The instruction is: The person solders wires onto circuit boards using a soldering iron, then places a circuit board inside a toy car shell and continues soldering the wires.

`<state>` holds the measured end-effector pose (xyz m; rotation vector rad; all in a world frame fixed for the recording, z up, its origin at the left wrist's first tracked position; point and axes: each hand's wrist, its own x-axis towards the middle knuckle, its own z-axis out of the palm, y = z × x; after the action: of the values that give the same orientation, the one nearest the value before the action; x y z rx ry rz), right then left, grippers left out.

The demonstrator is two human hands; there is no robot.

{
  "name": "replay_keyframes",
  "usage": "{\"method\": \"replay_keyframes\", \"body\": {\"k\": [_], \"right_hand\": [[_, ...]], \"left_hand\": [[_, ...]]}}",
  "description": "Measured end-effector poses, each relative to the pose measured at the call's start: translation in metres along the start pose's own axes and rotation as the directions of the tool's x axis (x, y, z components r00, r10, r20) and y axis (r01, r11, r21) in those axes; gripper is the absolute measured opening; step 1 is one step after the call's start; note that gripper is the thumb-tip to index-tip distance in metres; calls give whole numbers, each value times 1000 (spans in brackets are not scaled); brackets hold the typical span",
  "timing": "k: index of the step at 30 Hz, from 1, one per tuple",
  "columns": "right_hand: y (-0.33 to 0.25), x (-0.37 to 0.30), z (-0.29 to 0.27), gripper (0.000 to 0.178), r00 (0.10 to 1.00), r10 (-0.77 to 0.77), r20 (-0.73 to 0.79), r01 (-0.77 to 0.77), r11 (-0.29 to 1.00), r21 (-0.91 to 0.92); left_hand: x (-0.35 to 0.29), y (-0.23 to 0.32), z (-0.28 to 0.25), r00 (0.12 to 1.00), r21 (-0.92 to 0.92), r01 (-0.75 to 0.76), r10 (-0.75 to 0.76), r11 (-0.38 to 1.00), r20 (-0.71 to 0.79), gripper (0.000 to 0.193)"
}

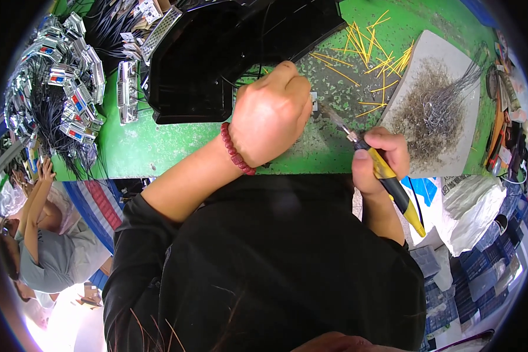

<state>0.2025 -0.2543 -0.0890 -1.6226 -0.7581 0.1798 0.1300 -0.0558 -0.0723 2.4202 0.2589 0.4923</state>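
My right hand (382,159) grips a yellow and black soldering iron (400,196), its metal tip pointing up and left over the bench. My left hand (271,114), with a dark red bead bracelet at the wrist, is closed with its knuckles up. What its fingers hold is hidden under them. A small whitish piece (314,101) shows just beside those fingers, close to the iron's tip. A large black plastic housing (188,73) lies behind and left of my left hand, with thin black wires near its edge.
Yellow thin sticks (366,50) lie scattered at the back. A grey board (466,111) at right carries brown debris and fine wires. Metal-cased parts with black leads (70,88) pile up at left. Another person (53,252) sits at far left. Tools (498,123) line the right edge.
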Motion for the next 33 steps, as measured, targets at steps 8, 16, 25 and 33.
{"method": "replay_keyframes", "body": {"k": [8, 16, 25, 33], "right_hand": [[2, -5, -2, 28, 998, -10, -55, 14, 997, 73], [-1, 4, 11, 42, 999, 22, -47, -12, 980, 200], [-9, 27, 30, 33, 993, 16, 119, -8, 998, -68], [-5, 48, 39, 35, 990, -22, 141, 39, 991, -125]], "left_hand": [[0, 2, -1, 1000, 18, -5, 5, 1000, 6, 12], [2, 6, -13, 994, 131, -40, 26, 991, 108, 8], [0, 6, -22, 1000, -42, 14, -13, 999, 26, 11], [-9, 1, -32, 992, 8, -121, 121, 993, 32, 20]]}}
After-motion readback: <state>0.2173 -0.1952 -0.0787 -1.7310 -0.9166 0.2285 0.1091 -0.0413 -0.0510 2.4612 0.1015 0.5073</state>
